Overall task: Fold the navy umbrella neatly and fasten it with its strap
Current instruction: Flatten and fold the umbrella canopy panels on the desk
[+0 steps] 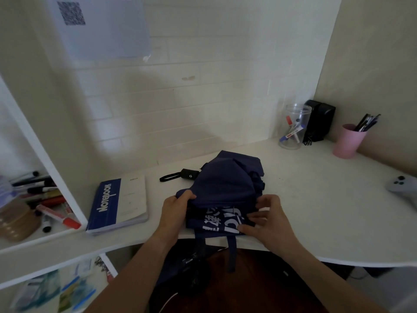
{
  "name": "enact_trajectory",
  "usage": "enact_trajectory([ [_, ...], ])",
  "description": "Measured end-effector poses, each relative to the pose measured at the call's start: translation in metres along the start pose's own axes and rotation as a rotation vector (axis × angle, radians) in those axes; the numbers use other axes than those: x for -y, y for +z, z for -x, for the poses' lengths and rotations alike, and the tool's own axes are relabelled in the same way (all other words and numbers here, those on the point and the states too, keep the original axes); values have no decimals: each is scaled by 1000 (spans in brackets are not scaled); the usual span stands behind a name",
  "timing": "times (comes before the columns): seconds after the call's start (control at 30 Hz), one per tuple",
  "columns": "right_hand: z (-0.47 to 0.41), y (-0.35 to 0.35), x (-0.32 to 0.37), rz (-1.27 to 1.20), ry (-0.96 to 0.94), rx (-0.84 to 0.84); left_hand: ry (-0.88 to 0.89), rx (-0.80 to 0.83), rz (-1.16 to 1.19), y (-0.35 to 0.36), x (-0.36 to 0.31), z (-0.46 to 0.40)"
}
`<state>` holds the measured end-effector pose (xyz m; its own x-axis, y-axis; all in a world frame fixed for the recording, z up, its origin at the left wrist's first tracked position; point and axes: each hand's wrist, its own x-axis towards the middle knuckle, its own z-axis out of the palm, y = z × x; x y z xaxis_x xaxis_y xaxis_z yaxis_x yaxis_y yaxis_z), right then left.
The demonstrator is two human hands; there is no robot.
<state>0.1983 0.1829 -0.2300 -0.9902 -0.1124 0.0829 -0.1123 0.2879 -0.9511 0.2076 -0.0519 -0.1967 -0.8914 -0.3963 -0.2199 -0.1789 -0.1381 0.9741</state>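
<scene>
The navy umbrella (225, 184) lies collapsed and bunched on the white desk (316, 199), its black handle (188, 173) and wrist loop pointing left. White lettering shows on the near fabric panel. A navy strap (232, 251) hangs over the desk's front edge. My left hand (176, 208) grips a fold of the canopy at its left side. My right hand (266, 215) pinches the fabric at the right, fingers on the lettered panel.
A blue and white notebook (117, 204) lies left of the umbrella. At the back right stand a clear marker jar (293, 127), a black box (319, 120) and a pink pen cup (348, 141). A grey controller (404, 188) lies far right. A shelf of markers (45, 199) is on the left.
</scene>
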Motion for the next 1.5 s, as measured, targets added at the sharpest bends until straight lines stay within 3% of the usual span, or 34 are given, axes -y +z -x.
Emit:
enact_trajectory([
  [0.17, 6, -1, -4, 25, -51, -37, 28, -49, -28, 5, 3, 1],
  [0.4, -11, -5, 14, -108, 38, -223, 18, -3, -56, 0, -2, 3],
  [0.7, -16, -10, 7, -318, 88, -34, 93, -2, -68, -8, 5, 3],
  [0.87, -6, -8, 5, -48, 62, 9, 327, -38, -415, -25, 22, -2],
  [1.03, -7, 1, 5, 133, 4, -151, 591, -57, -738, -40, 37, -4],
  [1.13, -9, -1, -2, 51, 21, -158, 931, -41, -885, -42, 35, 6],
  [1.23, -12, -4, -4, 95, -43, -140, 1271, 153, -1078, -31, 29, 19],
  [1.33, -12, -9, -7, 100, -129, -74, 1284, 178, -1188, -26, 37, 18],
  [1.5, -8, -14, -8, 178, -148, -14, 1155, 117, -1159, -39, 48, 11],
])
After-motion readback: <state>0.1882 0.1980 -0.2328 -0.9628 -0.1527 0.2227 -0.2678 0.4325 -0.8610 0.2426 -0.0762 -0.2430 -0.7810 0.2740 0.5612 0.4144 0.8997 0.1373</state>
